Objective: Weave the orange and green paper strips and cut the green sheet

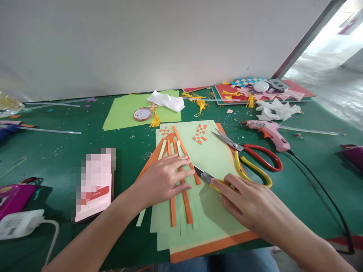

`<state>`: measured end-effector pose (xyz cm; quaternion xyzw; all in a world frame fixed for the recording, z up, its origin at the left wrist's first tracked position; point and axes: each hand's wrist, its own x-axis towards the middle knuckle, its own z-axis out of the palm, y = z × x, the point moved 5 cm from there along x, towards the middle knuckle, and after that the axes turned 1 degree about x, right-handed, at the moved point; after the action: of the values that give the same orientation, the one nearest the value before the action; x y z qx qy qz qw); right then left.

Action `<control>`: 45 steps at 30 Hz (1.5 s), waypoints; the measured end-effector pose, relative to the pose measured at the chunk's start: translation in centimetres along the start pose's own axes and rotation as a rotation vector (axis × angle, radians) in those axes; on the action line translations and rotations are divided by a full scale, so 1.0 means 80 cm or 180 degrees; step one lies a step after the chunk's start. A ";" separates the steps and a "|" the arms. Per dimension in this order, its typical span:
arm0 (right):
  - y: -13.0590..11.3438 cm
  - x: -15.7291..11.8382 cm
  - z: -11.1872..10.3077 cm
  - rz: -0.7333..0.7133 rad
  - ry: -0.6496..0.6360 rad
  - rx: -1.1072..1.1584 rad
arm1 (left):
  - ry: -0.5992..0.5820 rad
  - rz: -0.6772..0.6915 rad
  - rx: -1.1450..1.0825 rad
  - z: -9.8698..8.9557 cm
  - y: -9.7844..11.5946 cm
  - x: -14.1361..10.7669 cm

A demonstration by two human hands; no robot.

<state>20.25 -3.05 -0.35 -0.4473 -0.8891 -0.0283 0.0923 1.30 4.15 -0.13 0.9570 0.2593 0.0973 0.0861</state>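
Note:
My left hand [166, 177] lies with fingers spread over orange strips [187, 207] and pale green strips [162, 150] of paper. These rest on stacked pale green sheets [218, 151], with orange paper [212, 246] showing at the edges. In my right hand [246, 200] is a utility knife [205, 176], its dark blade pointing toward the left hand and lying near an orange strip. Small checkered woven pieces [200, 139] sit on the upper part of the sheets. Scissors with red and yellow handles [239, 147] lie open just beyond the right hand.
A pink glue gun [269, 132] with a black cable lies at the right. At the left are a phone [96, 189] and a white charger [21, 224]. Behind are a bright green sheet [120, 113], crumpled white paper [167, 101], a round tin [142, 113] and yellow tassels [200, 104].

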 end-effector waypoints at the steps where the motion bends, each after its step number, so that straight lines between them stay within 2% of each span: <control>1: 0.000 0.000 -0.001 -0.0019 0.0013 -0.0004 | -0.0008 0.0020 -0.0010 -0.001 0.000 0.000; 10: 0.006 -0.004 -0.009 -0.0160 0.0021 0.0168 | 0.0028 0.0046 -0.0044 -0.004 0.000 0.000; 18: 0.009 0.005 -0.003 -0.0159 0.0014 0.0019 | -0.0039 0.0032 -0.0047 -0.006 0.001 0.000; 27: 0.013 0.011 -0.001 -0.0174 0.0022 -0.0060 | -0.0404 -0.0066 -0.0110 -0.006 0.005 -0.004; 45: 0.012 0.015 0.002 -0.0147 0.0176 0.0002 | -0.0595 -0.0222 -0.0232 -0.007 0.007 -0.004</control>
<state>20.28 -1.50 -0.31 -0.4256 -0.8964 -0.0424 0.1163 1.16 3.61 0.46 0.9486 0.2796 0.0139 0.1480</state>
